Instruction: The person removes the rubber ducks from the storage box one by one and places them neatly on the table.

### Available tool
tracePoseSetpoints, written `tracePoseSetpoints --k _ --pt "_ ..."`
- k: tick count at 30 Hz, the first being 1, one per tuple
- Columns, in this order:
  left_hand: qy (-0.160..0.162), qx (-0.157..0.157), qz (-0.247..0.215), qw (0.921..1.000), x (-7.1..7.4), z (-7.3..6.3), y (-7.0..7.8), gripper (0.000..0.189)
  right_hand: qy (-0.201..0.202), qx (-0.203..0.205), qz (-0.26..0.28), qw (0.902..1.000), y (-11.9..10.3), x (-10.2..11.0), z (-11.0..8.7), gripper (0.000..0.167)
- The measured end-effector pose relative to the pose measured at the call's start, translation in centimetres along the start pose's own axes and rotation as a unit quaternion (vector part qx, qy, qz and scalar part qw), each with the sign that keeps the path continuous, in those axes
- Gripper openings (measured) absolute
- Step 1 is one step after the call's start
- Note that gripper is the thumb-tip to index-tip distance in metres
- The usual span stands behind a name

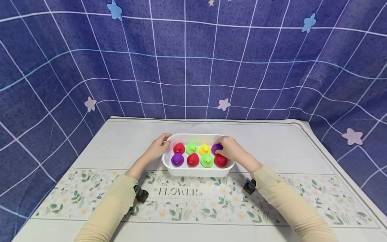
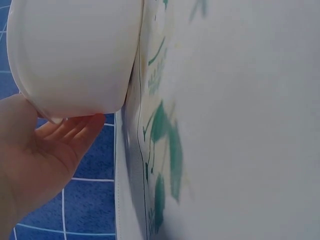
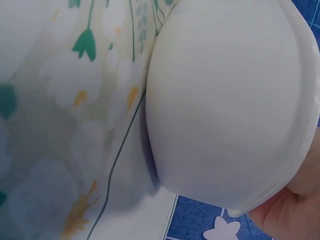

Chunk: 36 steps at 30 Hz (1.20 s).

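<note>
A white plastic tub (image 1: 198,172) with a rounded rim holds several rubber ducks in two rows. My left hand (image 1: 158,146) grips the tub's left end, with the thumb at the rim; in the left wrist view its fingers (image 2: 82,132) lie along the outer wall. My right hand (image 1: 230,148) reaches over the right end and pinches a purple duck (image 1: 215,148) in the back row, partly covering it. Just in front of that duck sits a red duck (image 1: 220,160). In the right wrist view the tub wall (image 3: 225,100) hides most of the right hand's fingers.
Beside the purple duck stands a yellow duck (image 1: 204,149); a green duck (image 1: 207,160) is in the front row, and another purple duck (image 1: 177,159) at front left. Under the tub lies a white tablecloth (image 1: 266,144) with a floral band. A blue gridded curtain (image 1: 193,74) hangs behind.
</note>
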<state>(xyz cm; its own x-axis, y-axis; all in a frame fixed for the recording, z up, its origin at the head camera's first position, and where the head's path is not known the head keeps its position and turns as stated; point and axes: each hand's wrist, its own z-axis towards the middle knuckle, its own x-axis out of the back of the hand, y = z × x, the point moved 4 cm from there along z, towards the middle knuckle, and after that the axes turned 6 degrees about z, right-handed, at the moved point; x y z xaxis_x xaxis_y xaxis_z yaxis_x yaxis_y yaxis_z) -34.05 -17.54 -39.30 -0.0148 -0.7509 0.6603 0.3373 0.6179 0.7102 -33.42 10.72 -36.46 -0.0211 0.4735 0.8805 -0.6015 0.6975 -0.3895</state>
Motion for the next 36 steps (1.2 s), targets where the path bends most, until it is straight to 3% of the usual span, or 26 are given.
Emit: tracePoseSetpoints --k 5,13,36 --pt "0.008 -0.024 -0.008 0.9996 0.0 0.0 -0.2 0.039 0.016 0.022 0.008 0.9996 -0.1 0.2 -0.1 0.025" --pt "-0.004 0.027 0.01 0.9996 -0.1 0.1 0.1 0.038 0.043 0.023 0.025 0.9985 0.1 0.7 -0.3 0.028" --pt "-0.01 0.034 0.006 0.9993 -0.2 0.2 -0.3 0.038 0.085 0.055 0.126 0.9868 0.8 2.4 -2.1 0.035"
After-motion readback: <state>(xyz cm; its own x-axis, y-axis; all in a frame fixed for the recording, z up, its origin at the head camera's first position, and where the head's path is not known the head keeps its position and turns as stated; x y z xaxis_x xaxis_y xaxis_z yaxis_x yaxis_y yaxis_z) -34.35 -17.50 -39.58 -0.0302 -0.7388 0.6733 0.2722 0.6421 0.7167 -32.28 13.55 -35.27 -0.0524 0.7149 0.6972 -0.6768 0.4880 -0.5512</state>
